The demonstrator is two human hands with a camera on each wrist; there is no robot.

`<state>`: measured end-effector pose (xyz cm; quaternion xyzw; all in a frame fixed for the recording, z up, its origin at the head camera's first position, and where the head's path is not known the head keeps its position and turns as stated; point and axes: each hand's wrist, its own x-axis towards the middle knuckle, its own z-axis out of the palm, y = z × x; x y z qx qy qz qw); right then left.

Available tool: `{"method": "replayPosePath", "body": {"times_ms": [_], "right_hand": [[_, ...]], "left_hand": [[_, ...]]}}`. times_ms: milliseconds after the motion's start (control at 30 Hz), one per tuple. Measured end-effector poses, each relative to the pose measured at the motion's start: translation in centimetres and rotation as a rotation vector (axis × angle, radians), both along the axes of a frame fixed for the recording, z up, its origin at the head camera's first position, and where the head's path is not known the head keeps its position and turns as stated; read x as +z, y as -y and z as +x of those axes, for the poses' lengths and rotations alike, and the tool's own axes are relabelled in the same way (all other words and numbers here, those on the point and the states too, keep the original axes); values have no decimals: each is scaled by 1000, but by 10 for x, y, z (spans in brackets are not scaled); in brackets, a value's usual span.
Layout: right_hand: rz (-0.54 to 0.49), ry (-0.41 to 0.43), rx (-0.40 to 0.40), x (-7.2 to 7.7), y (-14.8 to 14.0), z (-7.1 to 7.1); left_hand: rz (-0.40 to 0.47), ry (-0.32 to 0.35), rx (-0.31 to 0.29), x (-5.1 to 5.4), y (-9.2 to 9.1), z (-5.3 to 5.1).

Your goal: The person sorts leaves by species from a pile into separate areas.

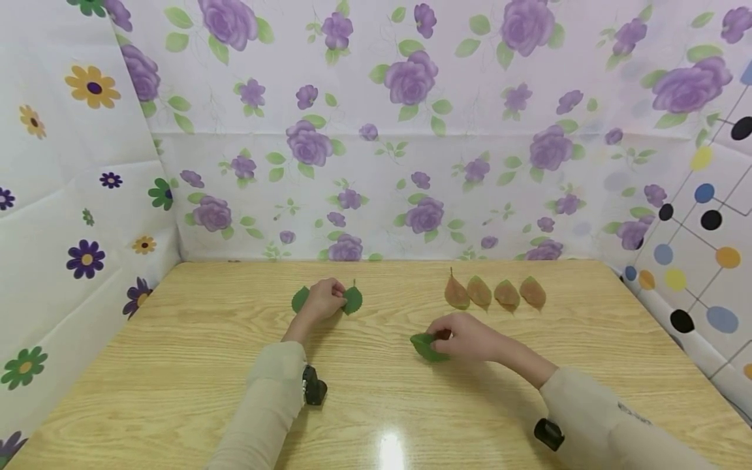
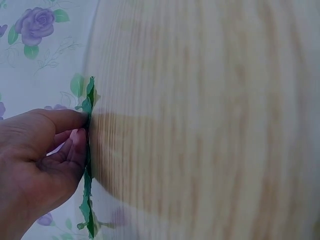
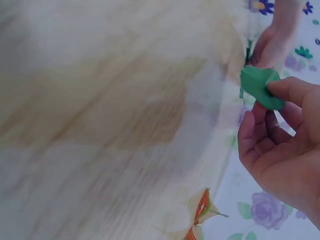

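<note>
My left hand [image 1: 324, 300] is at the back left of the wooden table, its thumb and fingertips at the edge of a serrated green leaf [image 1: 354, 299], which lies on the table. Partly hidden behind that hand lies another green leaf [image 1: 299, 298]. In the left wrist view, the leaves [image 2: 87, 190] appear edge-on at the fingertips. Above the table's middle, my right hand [image 1: 467, 336] pinches a third green leaf [image 1: 427, 347] between thumb and fingers. The right wrist view shows this leaf [image 3: 260, 86] slightly bent and off the table.
Several reddish-brown leaves [image 1: 506, 295] with green edges lie in a row at the table's back right. A floral cloth [image 1: 376, 176] hangs behind the wooden table [image 1: 376, 398], and patterned cloths flank both sides. Each sleeve carries a small black device [image 1: 314, 386].
</note>
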<state>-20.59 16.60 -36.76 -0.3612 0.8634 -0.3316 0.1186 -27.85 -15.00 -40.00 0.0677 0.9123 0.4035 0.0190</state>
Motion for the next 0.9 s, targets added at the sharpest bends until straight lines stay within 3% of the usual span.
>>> {"method": "replayPosePath", "body": {"times_ms": [200, 600, 900], "right_hand": [[-73, 45, -113, 1, 7, -17], [-154, 144, -342, 1, 29, -49], [-220, 294, -430, 4, 49, -65]], "left_hand": [[-22, 23, 28, 9, -5, 8], [-42, 21, 33, 6, -4, 4], [-32, 19, 32, 8, -4, 5]]}}
